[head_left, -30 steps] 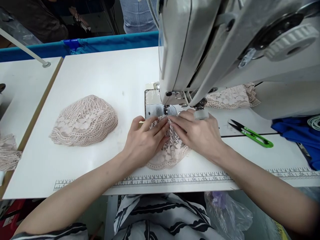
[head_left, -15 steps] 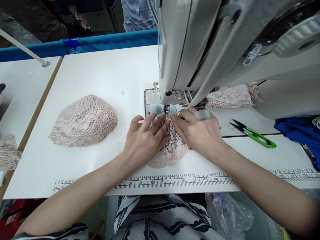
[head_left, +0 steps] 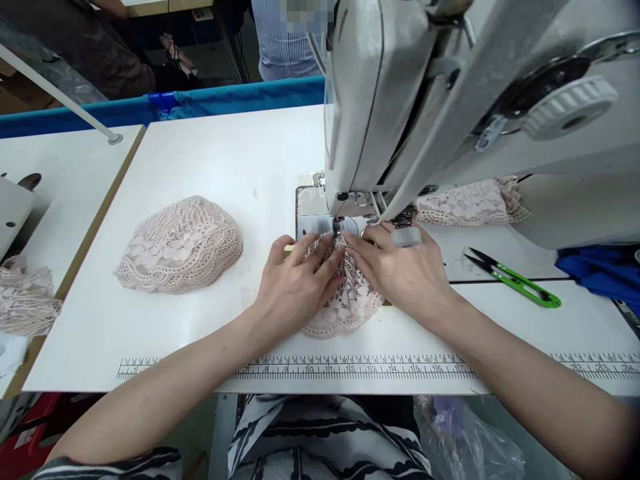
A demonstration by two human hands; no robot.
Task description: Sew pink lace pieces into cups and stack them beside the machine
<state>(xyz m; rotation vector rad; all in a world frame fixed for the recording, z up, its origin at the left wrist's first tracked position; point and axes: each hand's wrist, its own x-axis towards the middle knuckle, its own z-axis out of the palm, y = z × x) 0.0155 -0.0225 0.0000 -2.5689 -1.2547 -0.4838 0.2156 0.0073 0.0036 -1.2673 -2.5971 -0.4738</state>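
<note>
A pale pink piece of lace [head_left: 345,315] lies gathered under the presser foot [head_left: 337,225] of a sewing machine [head_left: 357,100]. My left hand [head_left: 295,279] holds its left side down, fingertips close together near the foot. From the right, my right hand [head_left: 407,267] grips the gathered edge just beside the needle area, its thumb hidden. The lace fans out toward me below both hands. Where the needle meets the lace is too small to make out.
Left on the white table [head_left: 270,147] sits a stack of lace pieces [head_left: 180,247]. More lace [head_left: 465,203] lies behind the machine head. Green thread snips [head_left: 525,283] and blue cloth [head_left: 600,270] are at right. A ruler strip [head_left: 350,368] runs along the front edge.
The whole view has shifted slightly down and to the right. Both hands keep nearly the same place on the lace at the presser foot.
</note>
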